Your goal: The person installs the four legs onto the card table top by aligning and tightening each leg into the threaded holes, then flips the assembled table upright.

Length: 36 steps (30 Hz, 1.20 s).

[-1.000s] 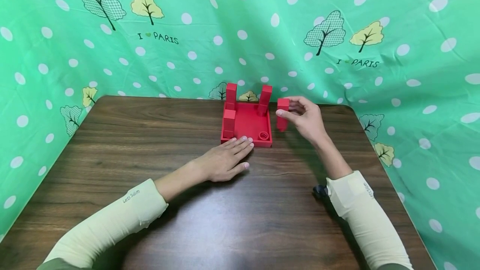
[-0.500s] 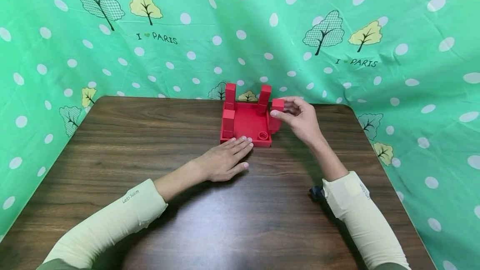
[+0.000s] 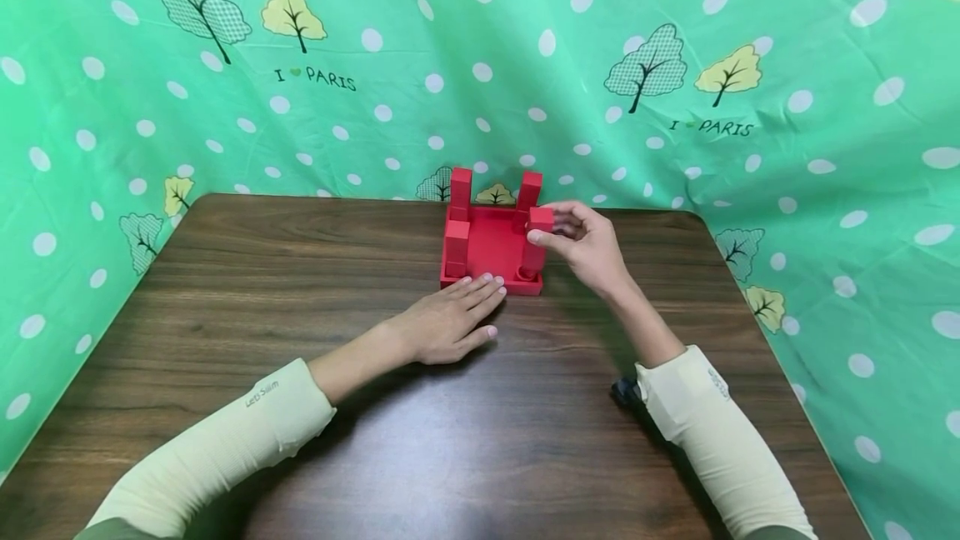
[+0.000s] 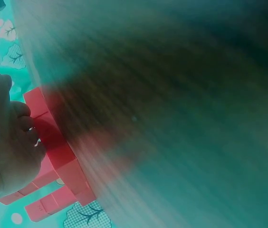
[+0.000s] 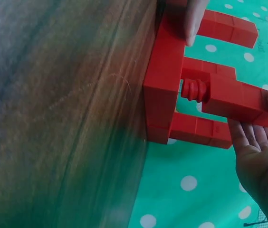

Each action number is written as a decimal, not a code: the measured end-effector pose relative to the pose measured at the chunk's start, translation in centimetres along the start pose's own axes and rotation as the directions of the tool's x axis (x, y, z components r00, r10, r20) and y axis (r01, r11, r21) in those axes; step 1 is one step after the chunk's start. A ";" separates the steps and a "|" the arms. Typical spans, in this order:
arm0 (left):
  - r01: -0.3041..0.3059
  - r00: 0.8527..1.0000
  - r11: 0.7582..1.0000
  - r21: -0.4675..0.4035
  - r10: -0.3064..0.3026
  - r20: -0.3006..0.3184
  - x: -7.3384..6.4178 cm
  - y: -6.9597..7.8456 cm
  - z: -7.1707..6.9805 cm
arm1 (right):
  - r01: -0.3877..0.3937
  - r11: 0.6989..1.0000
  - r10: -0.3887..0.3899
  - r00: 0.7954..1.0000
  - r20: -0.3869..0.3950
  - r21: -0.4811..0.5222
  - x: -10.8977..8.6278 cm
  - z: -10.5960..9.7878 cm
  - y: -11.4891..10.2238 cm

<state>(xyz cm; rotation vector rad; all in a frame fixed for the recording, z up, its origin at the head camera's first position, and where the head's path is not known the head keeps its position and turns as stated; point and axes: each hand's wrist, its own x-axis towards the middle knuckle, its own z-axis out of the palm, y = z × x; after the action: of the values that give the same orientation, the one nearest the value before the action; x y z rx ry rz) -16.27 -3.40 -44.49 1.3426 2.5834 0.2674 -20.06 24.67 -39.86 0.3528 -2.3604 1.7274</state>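
A red tray-like toy tabletop [image 3: 495,242] lies upside down on the table, with a raised rim. Upright square legs stand at three corners: near-left leg [image 3: 457,250], far-left leg [image 3: 461,190] and far-right leg [image 3: 529,195]. My right hand [image 3: 592,252] pinches a fourth red leg [image 5: 238,97] between thumb and fingers. Its screw-thread end [image 5: 194,90] points down over the near-right corner, right at the rim, overlapping the round socket [image 3: 527,274] there. My left hand [image 3: 450,323] lies palm down, straight fingertips against the tabletop's front edge.
The brown wooden table [image 3: 300,273] surrounds the red piece, its far edge close behind. A green dotted curtain [image 3: 480,65] hangs at the back and sides. A small dark object [image 3: 624,392] sits at the right wrist, by the cuff.
My right hand has carried the leg leftward, from beside the tabletop to over its near-right corner. The left hand has stayed in place.
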 end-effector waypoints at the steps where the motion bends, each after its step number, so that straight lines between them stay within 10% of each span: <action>1: 0.000 1.000 1.000 0.000 0.000 0.001 0.0 0.0 0.0 | -0.003 1.000 0.003 1.000 0.004 -0.003 0.0 0.1 0.0; 36: 0.012 0.999 0.998 -0.056 -0.010 0.037 0.0 -0.3 -0.7 | -0.071 0.997 0.075 0.992 0.104 -0.036 -0.4 0.0 0.5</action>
<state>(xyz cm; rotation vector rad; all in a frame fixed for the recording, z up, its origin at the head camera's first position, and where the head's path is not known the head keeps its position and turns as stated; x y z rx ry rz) -16.71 -3.62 -43.95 1.3010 2.5330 0.3083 -19.86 24.83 -40.46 0.3651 -2.5023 1.7402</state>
